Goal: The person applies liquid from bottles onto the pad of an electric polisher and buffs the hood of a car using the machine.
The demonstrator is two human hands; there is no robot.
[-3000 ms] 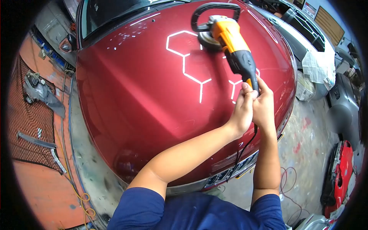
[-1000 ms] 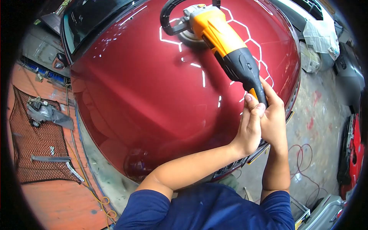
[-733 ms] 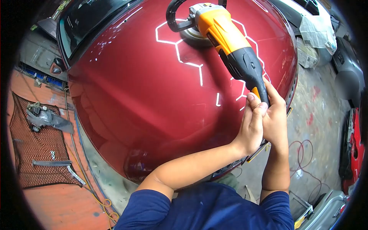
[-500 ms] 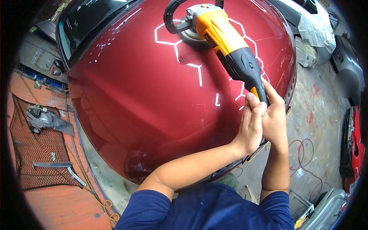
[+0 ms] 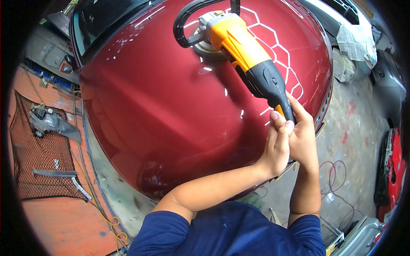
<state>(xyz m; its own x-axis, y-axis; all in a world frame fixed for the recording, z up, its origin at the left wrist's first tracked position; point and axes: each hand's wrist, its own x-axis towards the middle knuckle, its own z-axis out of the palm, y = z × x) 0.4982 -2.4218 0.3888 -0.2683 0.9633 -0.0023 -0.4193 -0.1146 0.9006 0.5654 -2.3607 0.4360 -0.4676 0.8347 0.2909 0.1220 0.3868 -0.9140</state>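
Note:
A yellow and black polisher (image 5: 256,64) lies across the top of a glossy red car hood (image 5: 171,115). Its round pad (image 5: 209,50), partly hidden under the tool's head, rests on the paint. A black loop handle (image 5: 181,25) curves round the head, with neither hand on it. My right hand (image 5: 302,138) wraps the rear grip from the far side, fingers partly hidden. Close against it, my left hand (image 5: 276,147) is closed around the grip's lower end, thumb up. White light reflections in hexagon shapes show on the hood.
At left, black netting (image 5: 40,145) and a grey plastic-wrapped part (image 5: 53,123) lie on an orange surface. A red hose (image 5: 335,179) curls over the floor at right. Red bodywork (image 5: 395,166) and a paper-covered car part (image 5: 356,42) stand beyond.
The polisher has shifted left across the hood, towards the windshield, with both hands still on its rear grip. The camera view has also moved slightly.

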